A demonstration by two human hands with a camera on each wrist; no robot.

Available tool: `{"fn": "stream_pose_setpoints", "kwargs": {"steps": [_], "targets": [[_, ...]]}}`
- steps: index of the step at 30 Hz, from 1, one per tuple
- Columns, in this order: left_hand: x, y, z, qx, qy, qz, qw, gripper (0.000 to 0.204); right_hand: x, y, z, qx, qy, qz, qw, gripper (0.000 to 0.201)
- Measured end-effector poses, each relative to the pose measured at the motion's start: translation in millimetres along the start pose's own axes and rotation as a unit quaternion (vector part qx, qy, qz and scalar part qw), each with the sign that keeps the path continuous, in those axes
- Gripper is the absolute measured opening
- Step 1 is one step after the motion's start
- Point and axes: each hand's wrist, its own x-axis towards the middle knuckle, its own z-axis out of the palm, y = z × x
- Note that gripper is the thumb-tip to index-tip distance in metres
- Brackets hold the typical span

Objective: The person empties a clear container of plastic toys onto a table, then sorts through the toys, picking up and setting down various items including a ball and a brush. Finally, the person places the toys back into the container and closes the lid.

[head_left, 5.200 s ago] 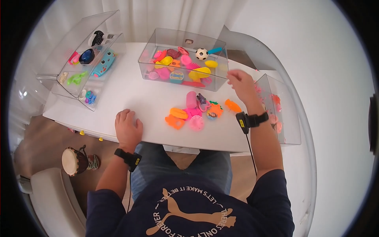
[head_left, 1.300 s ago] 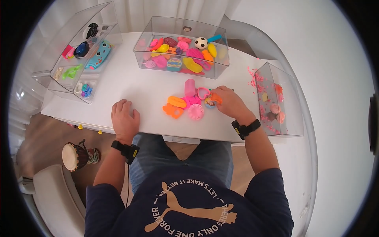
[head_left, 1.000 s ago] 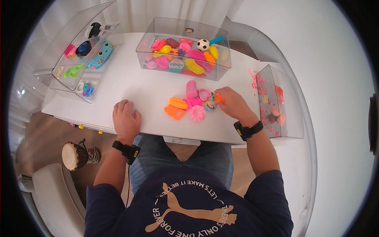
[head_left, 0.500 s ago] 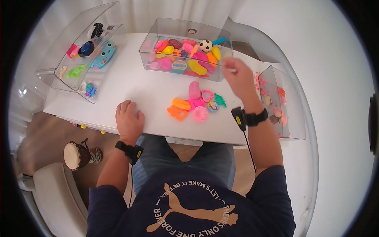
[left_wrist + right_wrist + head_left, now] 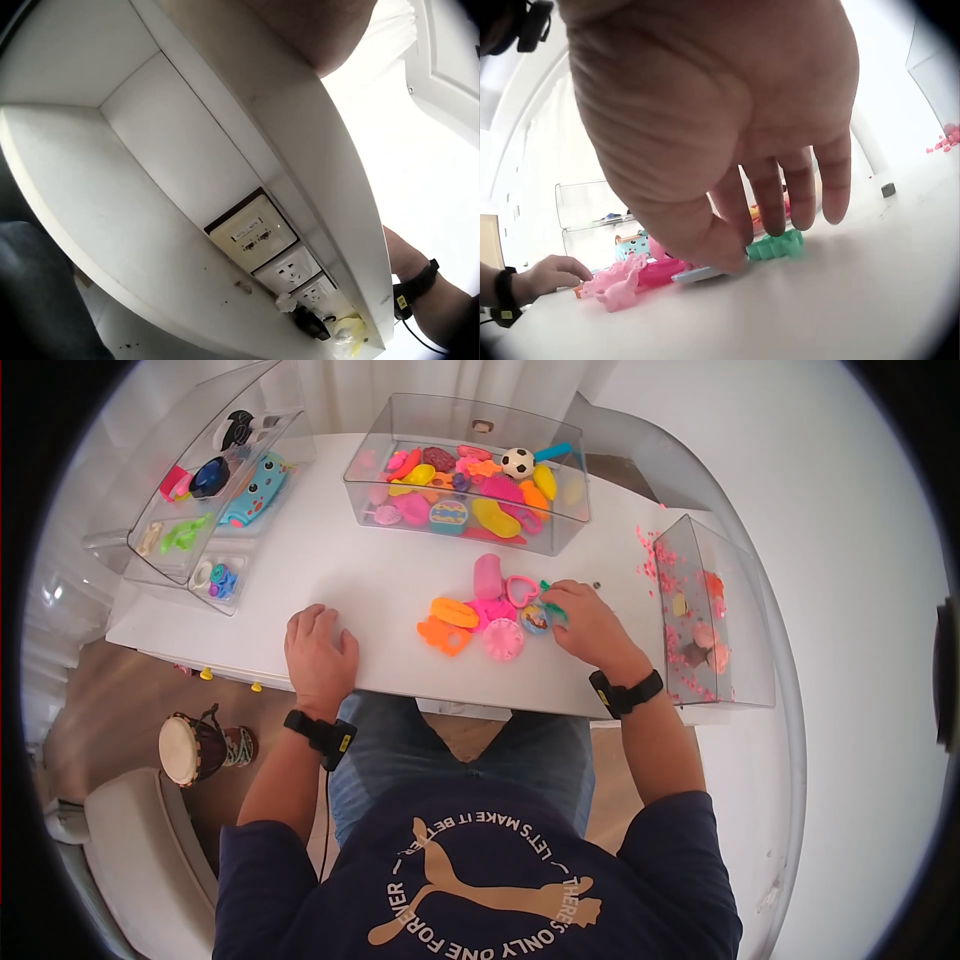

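Observation:
In the head view, my right hand point(image 5: 590, 625) is at the right side of a small toy pile. Thumb and fingertips pinch a green leaf-shaped toy point(image 5: 778, 246), which is partly hidden by the hand. Beside it lie a round picture piece point(image 5: 536, 620) and a pink heart-shaped ring point(image 5: 521, 591). A pink cylinder point(image 5: 487, 576), a pale pink scalloped disc point(image 5: 503, 640) and two orange toys, one of them oval point(image 5: 453, 612), make up the rest of the pile with a magenta piece. My left hand point(image 5: 320, 653) rests on the white table, fingers relaxed, holding nothing.
A clear bin point(image 5: 350, 495) of colourful toys, including a soccer ball point(image 5: 517, 462), stands at the back. To the left is a clear compartment box point(image 5: 283, 420) with toys; on the right, another clear bin point(image 5: 735, 640) with pink bits. A small dark cube point(image 5: 888, 190) lies near the hand.
My right hand carried an orange piece from the pile to the back bin, where an orange piece now lies. It has since come back down to the green toy. The left hand stays put.

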Motion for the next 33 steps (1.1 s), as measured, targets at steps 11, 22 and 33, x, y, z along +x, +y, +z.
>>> {"fn": "stream_pose_setpoints", "kwargs": {"steps": [11,22,33], "targets": [[-1,-1,2,-0.002,-0.004,-0.004,1.000,0.030,-6,-5,8,-0.054,0.048,0.049,0.996,0.024],[0,0,1,-0.002,0.001,0.000,1.000,0.030,-7,-5,9,-0.071,0.044,0.055,0.995,0.025],[1,0,0,-0.003,0.003,0.003,1.000,0.029,35,-19,-45,0.196,0.020,0.101,0.975,0.025]]}}
